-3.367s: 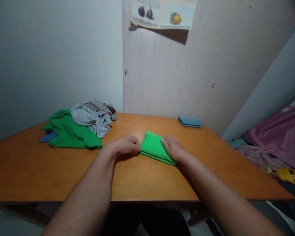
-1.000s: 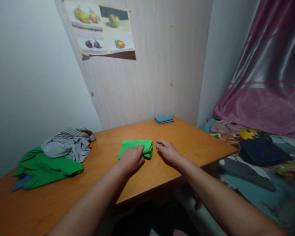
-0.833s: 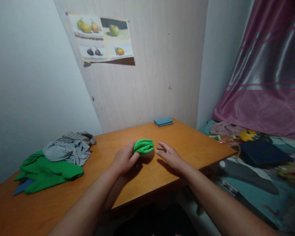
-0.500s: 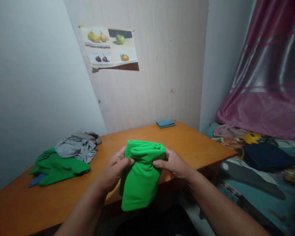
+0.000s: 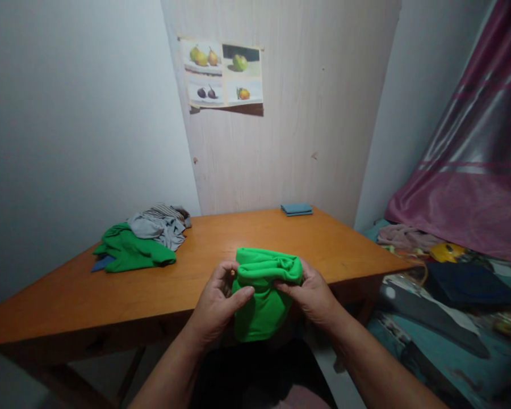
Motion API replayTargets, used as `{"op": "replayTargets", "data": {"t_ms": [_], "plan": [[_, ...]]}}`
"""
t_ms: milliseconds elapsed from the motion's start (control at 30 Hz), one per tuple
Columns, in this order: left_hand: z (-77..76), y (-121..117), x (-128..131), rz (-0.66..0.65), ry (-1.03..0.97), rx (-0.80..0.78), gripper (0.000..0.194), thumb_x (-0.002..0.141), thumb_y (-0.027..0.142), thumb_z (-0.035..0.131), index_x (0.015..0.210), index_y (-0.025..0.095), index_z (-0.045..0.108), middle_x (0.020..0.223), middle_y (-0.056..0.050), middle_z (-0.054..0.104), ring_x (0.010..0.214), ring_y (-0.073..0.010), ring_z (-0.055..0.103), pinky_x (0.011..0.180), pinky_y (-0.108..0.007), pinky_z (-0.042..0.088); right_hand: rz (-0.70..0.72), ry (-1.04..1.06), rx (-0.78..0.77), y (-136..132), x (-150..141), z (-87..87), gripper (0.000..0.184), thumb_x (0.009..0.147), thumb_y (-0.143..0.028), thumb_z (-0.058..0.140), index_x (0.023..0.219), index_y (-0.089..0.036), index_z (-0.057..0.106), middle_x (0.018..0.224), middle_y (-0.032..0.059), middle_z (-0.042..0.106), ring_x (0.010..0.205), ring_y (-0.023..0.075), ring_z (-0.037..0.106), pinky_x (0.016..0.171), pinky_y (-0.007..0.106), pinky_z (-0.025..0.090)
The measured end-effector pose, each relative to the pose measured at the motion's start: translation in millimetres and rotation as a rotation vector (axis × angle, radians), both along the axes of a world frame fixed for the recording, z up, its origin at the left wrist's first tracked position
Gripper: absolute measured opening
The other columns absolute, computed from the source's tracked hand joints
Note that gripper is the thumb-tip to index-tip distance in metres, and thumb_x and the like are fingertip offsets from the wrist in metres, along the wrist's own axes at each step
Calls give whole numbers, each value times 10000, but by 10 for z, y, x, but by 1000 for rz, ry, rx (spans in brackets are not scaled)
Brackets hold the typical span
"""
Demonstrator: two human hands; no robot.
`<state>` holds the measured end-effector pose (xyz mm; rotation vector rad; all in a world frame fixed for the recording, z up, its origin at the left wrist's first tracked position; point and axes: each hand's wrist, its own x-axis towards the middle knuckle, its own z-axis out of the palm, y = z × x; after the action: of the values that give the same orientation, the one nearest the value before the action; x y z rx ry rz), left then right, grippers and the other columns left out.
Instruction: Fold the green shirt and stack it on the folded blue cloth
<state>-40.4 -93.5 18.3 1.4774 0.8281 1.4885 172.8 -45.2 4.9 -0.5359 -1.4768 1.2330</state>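
A bright green folded garment (image 5: pixel 262 309) is in the air at the table's front edge, above my lap. Its upper part is rolled over into thick layers, and the lower part hangs down. My left hand (image 5: pixel 219 298) grips its left side, thumb on the front face and fingers partly hidden behind. At the right end of the rolled edge, my right hand (image 5: pixel 313 289) pinches the cloth with its thumb in front. What kind of garment it is cannot be made out from the folds.
On the wooden table (image 5: pixel 221 233), a loose pile holds a darker green garment (image 5: pixel 136 250), a grey one (image 5: pixel 159 227) and striped cloth. A folded blue cloth (image 5: pixel 297 209) lies at the far right corner. Right of the table stands a cluttered bed (image 5: pixel 443 341) beside a pink curtain (image 5: pixel 455 199).
The green garment lay flat under my hands, then my left hand lifted it off the table. Both hands now hold it up near the front edge. The view has swung about.
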Motion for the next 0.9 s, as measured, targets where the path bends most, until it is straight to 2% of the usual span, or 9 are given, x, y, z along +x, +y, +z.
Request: {"op": "replayTargets", "data": {"t_ms": [133,267,367,467,533,600,667,733,900], "plan": [[98,-113,5,14,145,45,363,788,315,809,1077,221,611,1123,-37,601,1058,-205,581,904,-309,475,16,-5,0,-141,9,-33,426,792,-373,826,1147,-232,639,1122,55,721,1021,220,671,928,368,535],[169,-237,-1,40,218,79,231,820,336,782,963,196,666,1080,-54,597,1072,-233,572,937,-343,457,39,-61,11,-273,43,-47,471,796,-412,814,1183,-231,616,1153,67,710,1064,247,665,933,397,544],[176,-321,-49,3,206,79,173,854,339,749,929,201,679,1081,-51,603,1077,-234,577,946,-344,452,12,-215,61,-354,143,-18,679,765,-434,835,1347,-255,536,1293,92,649,1176,278,622,988,439,523],[155,-387,-132,-41,239,60,153,880,335,723,947,203,683,1068,-45,605,1051,-222,587,942,-334,448,-41,-380,172,-420,265,61,911,754,-442,843,1522,-309,372,1496,117,493,1354,310,496,1114,515,413],[138,-419,-184,-61,277,42,154,898,334,702,973,200,684,1063,-48,607,1040,-218,590,939,-332,445,-59,-460,277,-460,318,137,853,773,-448,826,1506,-328,407,1554,114,421,1425,316,413,1164,543,334],[130,-440,-219,-66,314,33,163,907,337,690,990,197,684,1058,-51,607,1036,-218,589,933,-330,442,-43,-513,373,-497,332,221,690,795,-451,805,1411,-327,521,1585,103,374,1466,312,351,1186,543,289],[131,-453,-229,-69,343,33,163,909,340,688,984,196,685,1060,-52,602,1037,-218,584,929,-328,440,1,-551,436,-531,311,305,560,807,-450,791,1316,-314,598,1612,96,331,1492,309,304,1187,533,281],[133,-459,-219,-80,363,37,152,913,340,682,965,198,684,1061,-49,593,1029,-213,583,922,-323,441,52,-601,464,-556,273,383,515,813,-443,785,1280,-302,622,1630,99,299,1506,307,272,1177,523,293],[110,-457,-187,-101,382,36,148,909,345,683,941,201,679,1054,-51,600,1020,-217,584,905,-318,448,113,-745,482,-550,204,506,428,817,-407,780,1197,-255,654,1576,135,397,1475,303,333,1154,507,322]]}}
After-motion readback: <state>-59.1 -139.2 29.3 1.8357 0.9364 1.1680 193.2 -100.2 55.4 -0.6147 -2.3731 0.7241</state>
